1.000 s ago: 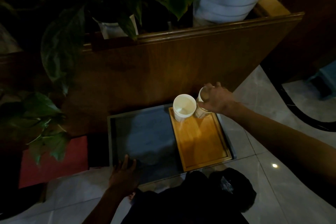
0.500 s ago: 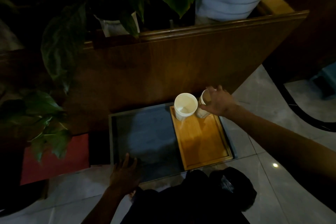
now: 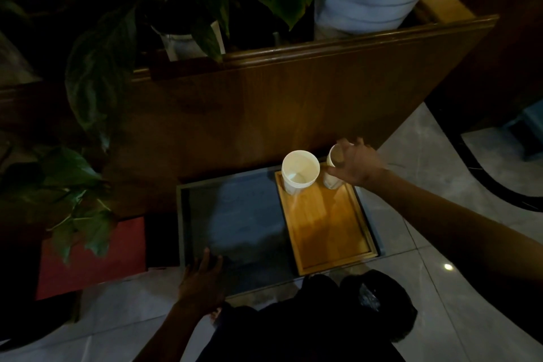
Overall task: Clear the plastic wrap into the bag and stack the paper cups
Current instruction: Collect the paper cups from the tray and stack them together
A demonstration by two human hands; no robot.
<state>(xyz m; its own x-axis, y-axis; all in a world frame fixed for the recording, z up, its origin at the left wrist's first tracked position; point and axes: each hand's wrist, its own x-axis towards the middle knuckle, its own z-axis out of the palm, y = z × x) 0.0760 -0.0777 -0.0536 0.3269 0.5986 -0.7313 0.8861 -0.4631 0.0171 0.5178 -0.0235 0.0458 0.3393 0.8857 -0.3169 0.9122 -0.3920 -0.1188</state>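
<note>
Dim room, I note: right hand (image 3: 357, 166) grips small cup (image 3: 335, 169) on wooden tray (image 3: 326, 223); left hand (image 3: 202, 285) lies flat, fingers spread, on grey tray (image 3: 235, 214); tiled floor (image 3: 440, 185).

No legible text, label, brand or number anywhere. Paper cups (image 3: 300, 171) plain white on visible sides; small faint marks low on the right-hand cup (image 3: 332, 182), too dim to read. Wooden tray (image 3: 329, 229) unmarked. Light too low for finer detail.
</note>
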